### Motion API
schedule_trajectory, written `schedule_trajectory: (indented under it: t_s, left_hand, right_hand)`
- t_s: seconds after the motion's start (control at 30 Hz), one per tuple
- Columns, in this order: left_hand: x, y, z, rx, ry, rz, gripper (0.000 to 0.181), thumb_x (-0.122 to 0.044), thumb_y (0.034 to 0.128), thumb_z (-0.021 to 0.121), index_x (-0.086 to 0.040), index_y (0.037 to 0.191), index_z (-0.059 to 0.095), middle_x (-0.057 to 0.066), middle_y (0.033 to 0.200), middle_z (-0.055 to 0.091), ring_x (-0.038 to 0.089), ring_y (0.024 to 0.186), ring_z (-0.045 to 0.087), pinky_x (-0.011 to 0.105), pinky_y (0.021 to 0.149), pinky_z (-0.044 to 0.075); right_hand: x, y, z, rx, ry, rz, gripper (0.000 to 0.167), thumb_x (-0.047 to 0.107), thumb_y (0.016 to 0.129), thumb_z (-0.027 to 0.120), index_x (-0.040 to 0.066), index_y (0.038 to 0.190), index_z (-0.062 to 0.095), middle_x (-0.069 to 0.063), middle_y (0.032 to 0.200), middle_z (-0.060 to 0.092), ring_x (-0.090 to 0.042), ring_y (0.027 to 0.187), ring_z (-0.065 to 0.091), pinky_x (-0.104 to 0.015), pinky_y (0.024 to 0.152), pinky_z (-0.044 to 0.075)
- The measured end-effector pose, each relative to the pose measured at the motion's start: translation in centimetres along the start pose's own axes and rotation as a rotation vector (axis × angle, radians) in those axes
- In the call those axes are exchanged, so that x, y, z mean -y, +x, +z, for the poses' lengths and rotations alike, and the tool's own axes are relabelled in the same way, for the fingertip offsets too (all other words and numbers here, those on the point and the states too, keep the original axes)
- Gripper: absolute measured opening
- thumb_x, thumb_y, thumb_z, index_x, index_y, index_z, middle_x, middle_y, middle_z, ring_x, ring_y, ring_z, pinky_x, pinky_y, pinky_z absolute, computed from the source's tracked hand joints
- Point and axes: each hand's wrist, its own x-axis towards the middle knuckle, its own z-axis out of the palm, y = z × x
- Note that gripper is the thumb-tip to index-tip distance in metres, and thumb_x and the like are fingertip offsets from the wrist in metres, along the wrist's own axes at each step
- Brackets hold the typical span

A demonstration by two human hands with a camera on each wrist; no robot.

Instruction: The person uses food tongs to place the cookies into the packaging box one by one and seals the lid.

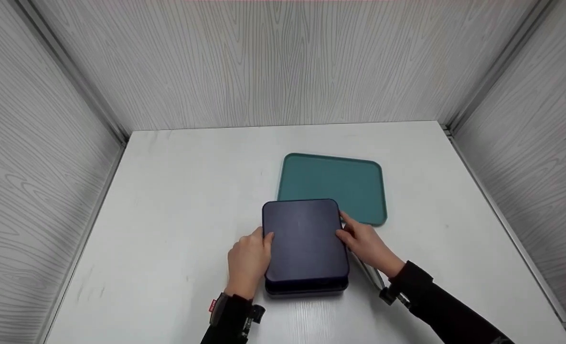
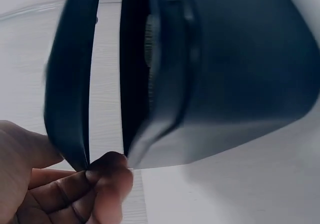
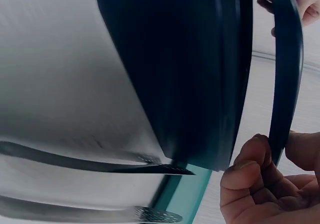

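Observation:
A dark blue rectangular lid (image 1: 304,239) is held level by both hands. Below it stands a deep box (image 1: 306,289) of the same colour, and the wrist views show a gap between the two. My left hand (image 1: 249,260) pinches the lid's left edge, thumb on top and fingers beneath. On the opposite edge, my right hand (image 1: 369,244) pinches it the same way. Something ridged (image 2: 149,41) shows at the box's opening in the left wrist view; what it is I cannot tell.
A shallow green tray (image 1: 333,184) lies behind the box, partly covered by the lid from above. Metal tongs (image 3: 75,163) with perforated tips lie right of the box, under my right wrist. Grey wood-grain panels (image 1: 283,62) wall the white table at the back and sides.

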Motion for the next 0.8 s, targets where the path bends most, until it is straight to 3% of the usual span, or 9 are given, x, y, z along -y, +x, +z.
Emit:
schedule_trajectory:
  t_s: [0.33, 0.5, 0.8]
  left_hand:
    - [0.7, -0.6, 1.7, 0.005, 0.025, -0.002, 0.026, -0.025, 0.0995, 0.068, -0.001, 0.09, 0.071, 0.021, 0.08, 0.074, 0.037, 0.07, 0.072, 0.05, 0.056, 0.054]
    - [0.8, -0.7, 2.1, 0.002, 0.029, -0.001, 0.027, -0.024, 0.0996, 0.068, -0.001, 0.086, 0.07, 0.021, 0.078, 0.073, 0.036, 0.07, 0.072, 0.049, 0.057, 0.054]
    - [0.7, -0.7, 2.1, 0.019, 0.011, -0.041, 0.028, -0.027, 0.1006, 0.066, -0.001, 0.089, 0.07, 0.021, 0.08, 0.073, 0.038, 0.071, 0.072, 0.051, 0.058, 0.054]
  right_hand:
    - [-0.6, 0.0, 1.0, 0.015, -0.056, 0.046, 0.059, 0.015, 0.106, 0.058, -0.012, 0.153, 0.035, -0.008, 0.089, 0.069, -0.012, 0.073, 0.055, -0.034, 0.072, 0.046]
    - [-0.8, -0.2, 1.1, 0.049, -0.068, 0.078, 0.059, 0.016, 0.107, 0.055, -0.012, 0.154, 0.032, -0.003, 0.077, 0.059, -0.012, 0.067, 0.049, -0.034, 0.068, 0.042]
    - [-0.8, -0.1, 1.2, 0.054, -0.064, 0.106, 0.059, 0.017, 0.108, 0.053, -0.01, 0.155, 0.031, -0.004, 0.078, 0.055, -0.015, 0.067, 0.048, -0.037, 0.074, 0.042]
